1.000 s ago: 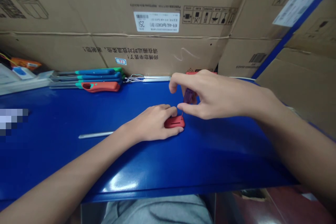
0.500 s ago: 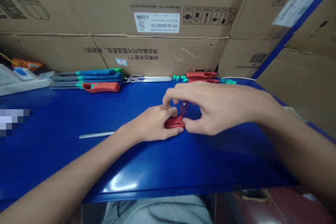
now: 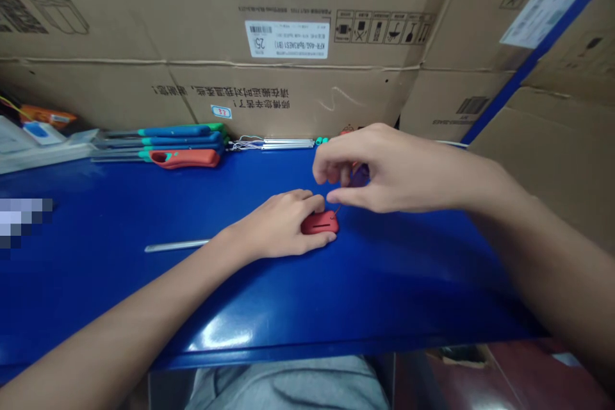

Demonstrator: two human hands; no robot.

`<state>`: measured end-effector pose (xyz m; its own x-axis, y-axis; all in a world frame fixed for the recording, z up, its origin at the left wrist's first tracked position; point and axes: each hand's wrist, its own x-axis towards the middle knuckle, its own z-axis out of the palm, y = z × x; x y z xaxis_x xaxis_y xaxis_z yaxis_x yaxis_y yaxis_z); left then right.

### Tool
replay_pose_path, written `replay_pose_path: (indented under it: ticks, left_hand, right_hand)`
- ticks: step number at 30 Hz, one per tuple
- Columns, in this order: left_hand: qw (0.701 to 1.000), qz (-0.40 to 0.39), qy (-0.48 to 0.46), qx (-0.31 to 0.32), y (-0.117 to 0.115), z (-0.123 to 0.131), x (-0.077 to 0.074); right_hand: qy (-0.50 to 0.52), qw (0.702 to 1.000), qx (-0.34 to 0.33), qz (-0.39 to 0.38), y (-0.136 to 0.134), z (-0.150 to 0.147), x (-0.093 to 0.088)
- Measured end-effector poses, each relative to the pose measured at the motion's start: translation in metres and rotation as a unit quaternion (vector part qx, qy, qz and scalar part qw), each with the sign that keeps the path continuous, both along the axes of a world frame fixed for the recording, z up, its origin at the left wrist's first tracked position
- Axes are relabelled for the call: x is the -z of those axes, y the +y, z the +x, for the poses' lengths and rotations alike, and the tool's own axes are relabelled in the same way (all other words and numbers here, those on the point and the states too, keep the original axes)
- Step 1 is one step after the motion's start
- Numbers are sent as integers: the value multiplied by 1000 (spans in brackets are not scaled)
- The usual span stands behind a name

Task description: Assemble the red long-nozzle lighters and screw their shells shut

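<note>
My left hand (image 3: 281, 224) rests on the table, with its fingers gripping a small red plastic casing (image 3: 321, 223) that has a dark slot in its top. Above that casing, my right hand (image 3: 384, 170) pinches a small purple-handled screwdriver (image 3: 359, 175) between thumb and fingers. Its handle is partly hidden by my fingers. The thin metal shaft slants down to the casing's upper right edge, and its tip looks very close to the casing, though I cannot tell if they touch.
A slim metal rod (image 3: 176, 245) lies on the blue table (image 3: 384, 282) beside my left wrist. Red-and-teal tool handles (image 3: 182, 150) and metal rods with wires (image 3: 271, 145) line the back edge. Cardboard boxes (image 3: 288, 77) stand behind the table.
My right hand has risen and moved right, and the purple handle has gone from upright above the casing to tilted up and right. My left hand and the casing stay put.
</note>
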<state>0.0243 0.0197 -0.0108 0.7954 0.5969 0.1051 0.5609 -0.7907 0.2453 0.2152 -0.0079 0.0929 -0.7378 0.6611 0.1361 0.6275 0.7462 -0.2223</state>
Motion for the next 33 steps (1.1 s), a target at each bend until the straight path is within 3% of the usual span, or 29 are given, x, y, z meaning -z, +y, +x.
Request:
replay_pose_path:
  ticks: [4, 10, 18, 23, 28, 33]
  left_hand:
    - [1000, 5, 0, 2, 0, 0, 0]
    - [1000, 6, 0, 2, 0, 0, -1]
    - [1000, -3, -5, 10, 1, -1, 1]
    - [1000, -6, -11, 6, 1, -1, 1]
    - [1000, -13, -14, 3, 1, -1, 1]
    - [1000, -8, -8, 5, 1, -1, 1]
  right_hand:
    - [-9, 1000, 16, 23, 2, -2, 1]
    - [-33, 999, -17, -16, -2, 1, 1]
    - [-12, 998, 51, 35, 2, 0, 6]
    - [-20, 1000, 14, 10, 0, 0, 4]
    - [-24, 999, 43, 24, -1, -1, 3]
    - [-21, 999, 19, 31, 1, 0, 7]
